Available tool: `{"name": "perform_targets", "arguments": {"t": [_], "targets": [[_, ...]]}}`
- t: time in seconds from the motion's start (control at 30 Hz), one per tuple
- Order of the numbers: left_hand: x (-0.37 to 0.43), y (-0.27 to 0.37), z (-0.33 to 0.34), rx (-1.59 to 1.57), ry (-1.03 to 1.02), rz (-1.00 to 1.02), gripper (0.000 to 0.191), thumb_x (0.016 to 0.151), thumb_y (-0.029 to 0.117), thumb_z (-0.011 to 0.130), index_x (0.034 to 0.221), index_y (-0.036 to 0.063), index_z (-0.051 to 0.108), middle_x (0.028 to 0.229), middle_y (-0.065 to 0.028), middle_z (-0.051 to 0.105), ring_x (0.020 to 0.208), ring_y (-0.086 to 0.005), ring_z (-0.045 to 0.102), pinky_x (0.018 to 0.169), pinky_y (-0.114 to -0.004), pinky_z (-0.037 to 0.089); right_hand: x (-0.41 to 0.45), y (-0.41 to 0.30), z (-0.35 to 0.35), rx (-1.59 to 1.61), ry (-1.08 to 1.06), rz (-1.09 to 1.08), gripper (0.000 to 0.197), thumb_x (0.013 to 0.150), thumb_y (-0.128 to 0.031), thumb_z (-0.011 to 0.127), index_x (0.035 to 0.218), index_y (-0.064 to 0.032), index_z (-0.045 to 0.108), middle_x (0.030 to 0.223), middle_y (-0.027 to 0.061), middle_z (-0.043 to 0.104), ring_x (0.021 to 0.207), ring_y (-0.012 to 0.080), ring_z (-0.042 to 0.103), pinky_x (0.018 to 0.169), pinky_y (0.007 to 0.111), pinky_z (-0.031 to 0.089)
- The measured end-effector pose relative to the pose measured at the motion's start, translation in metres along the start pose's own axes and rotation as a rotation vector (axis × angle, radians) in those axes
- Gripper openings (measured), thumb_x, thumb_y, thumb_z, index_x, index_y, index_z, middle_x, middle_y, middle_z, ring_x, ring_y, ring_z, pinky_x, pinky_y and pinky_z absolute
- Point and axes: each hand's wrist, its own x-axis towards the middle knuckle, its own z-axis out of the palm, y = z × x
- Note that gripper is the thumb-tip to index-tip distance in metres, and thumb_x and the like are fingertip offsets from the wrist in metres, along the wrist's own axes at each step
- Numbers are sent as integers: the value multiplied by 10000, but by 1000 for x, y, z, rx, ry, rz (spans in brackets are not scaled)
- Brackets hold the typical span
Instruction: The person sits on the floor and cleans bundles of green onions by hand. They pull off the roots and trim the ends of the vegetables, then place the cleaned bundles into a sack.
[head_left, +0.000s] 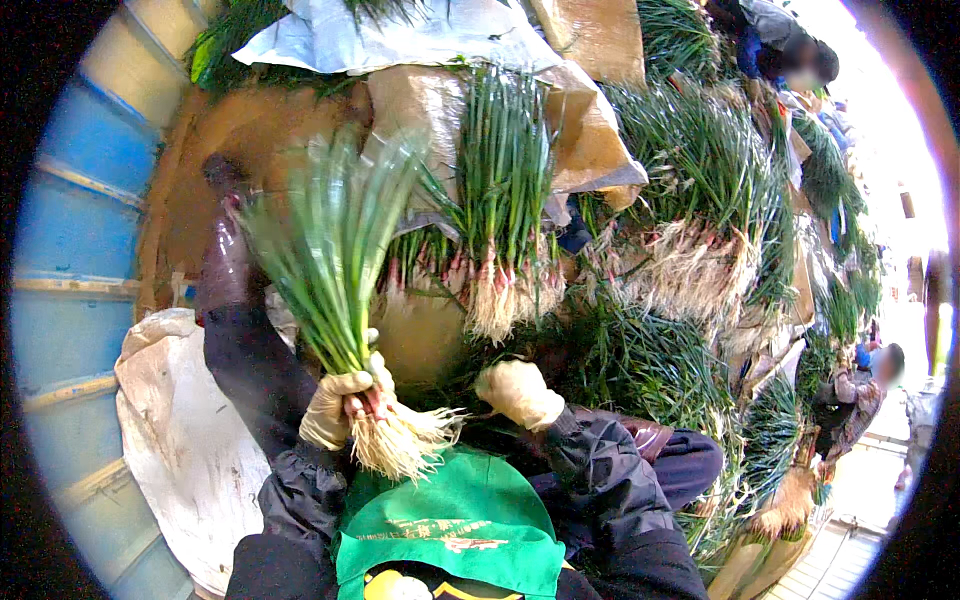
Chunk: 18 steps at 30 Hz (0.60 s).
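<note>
My left hand (335, 409), in a cream glove, is closed around the reddish stem bases of a bunch of green onions (337, 300). The green leaves point up and away from me, somewhat blurred, and the long pale roots (401, 442) hang toward my green apron (465, 499). To the right, my right hand (519, 394), gloved too, is curled; its fingertips are hidden, and no onion shows in it. Beyond the hands, another bundle of green onions (499, 187) lies on brown sheeting, its roots toward me.
A white sack (184, 442) lies at the left beside a blue and tan panel wall (82, 232). More green onions are heaped (697, 180) at the right. White sheeting (405, 34) covers part of the far side. Other people (851, 397) sit farther off at the right.
</note>
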Motion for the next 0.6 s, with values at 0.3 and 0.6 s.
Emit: {"name": "perform_targets", "arguments": {"t": [0.3,0.6], "targets": [[100,-1,-9,153,1,-284,207,777,155,602,935,30,557,779,-106,599,554,-165,549,499,-237,449,86,12,-62,310,1043,311,357,722,-174,631,1067,-134,546,823,90,587,738,263,576,636,356,460],[121,-25,20,361,-197,-318,207,776,167,567,921,20,551,672,-92,610,444,-113,542,379,-162,360,26,-7,-8,968,645,172,136,732,-154,632,841,-74,615,735,127,620,651,237,609,624,312,471]]}}
